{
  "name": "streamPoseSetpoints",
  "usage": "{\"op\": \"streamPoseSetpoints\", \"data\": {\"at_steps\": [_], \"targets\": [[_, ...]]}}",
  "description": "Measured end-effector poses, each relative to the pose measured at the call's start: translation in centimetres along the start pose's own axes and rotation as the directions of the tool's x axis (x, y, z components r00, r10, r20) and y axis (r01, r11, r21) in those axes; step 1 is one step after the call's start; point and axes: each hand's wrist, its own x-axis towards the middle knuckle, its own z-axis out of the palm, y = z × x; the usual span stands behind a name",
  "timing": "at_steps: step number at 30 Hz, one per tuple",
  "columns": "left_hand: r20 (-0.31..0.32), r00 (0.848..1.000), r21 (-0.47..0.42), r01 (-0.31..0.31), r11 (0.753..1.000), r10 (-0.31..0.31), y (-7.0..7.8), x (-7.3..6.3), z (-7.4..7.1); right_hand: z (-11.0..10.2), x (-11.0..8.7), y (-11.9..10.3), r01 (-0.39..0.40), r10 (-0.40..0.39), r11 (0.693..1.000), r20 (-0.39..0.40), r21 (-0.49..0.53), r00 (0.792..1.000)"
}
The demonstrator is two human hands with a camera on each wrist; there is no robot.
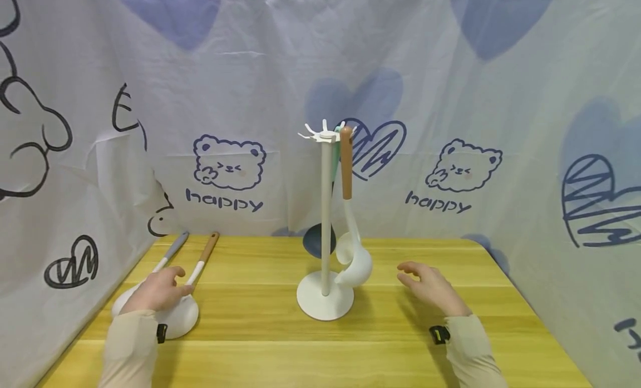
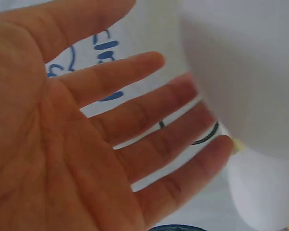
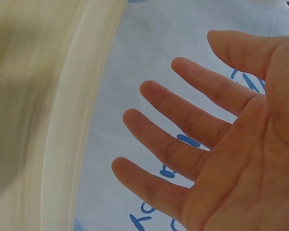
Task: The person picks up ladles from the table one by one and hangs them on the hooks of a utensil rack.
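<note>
My left hand [image 1: 159,292] hovers over two white-headed utensils at the table's left side, its fingers spread and loosely bent, holding nothing. The nearer utensil has a wooden handle [image 1: 209,247] and a rounded head [image 1: 181,319]; the other has a grey-blue handle [image 1: 177,245], its head partly hidden by my hand. In the left wrist view, the white head [image 2: 250,72] looms beside the fingertips. My right hand [image 1: 430,286] is above the table on the right, fingers apart, nothing in it. Between the hands stands a white utensil rack [image 1: 326,210], nearest to my right hand.
A white ladle [image 1: 358,265] with a wooden handle hangs on the rack's right side. Behind the post hang a dark-headed utensil [image 1: 314,240] and another pale head [image 1: 344,247]. The wooden table [image 1: 250,354] meets printed cloth [image 1: 280,59] at the back and sides.
</note>
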Motion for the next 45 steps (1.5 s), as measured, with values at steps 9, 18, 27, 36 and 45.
{"op": "streamPoseSetpoints", "data": {"at_steps": [9,18,27,36,45], "targets": [[0.027,1.0,-0.02,-0.007,1.0,0.008,-0.9,0.2,1.1,0.1,-0.2,-0.2,0.011,-0.011,1.0,0.013,0.004,1.0],[0.074,0.996,-0.002,-0.055,0.998,0.055,-1.4,0.9,1.6,0.3,-0.1,-0.3,0.021,-0.021,1.0,0.027,0.003,0.999],[0.102,0.994,-0.019,-0.048,0.999,0.049,-1.5,1.1,2.0,0.3,-0.1,-0.4,0.006,-0.006,1.0,0.038,0.004,0.999],[0.053,0.998,-0.039,-0.039,0.998,0.041,-1.8,1.2,2.3,0.4,-0.1,-0.3,-0.001,0.001,1.0,0.044,0.011,0.999],[0.044,0.998,-0.059,-0.034,0.998,0.037,-1.5,1.0,2.1,0.5,-0.3,-0.4,-0.006,0.006,1.0,0.052,0.015,0.999]]}}
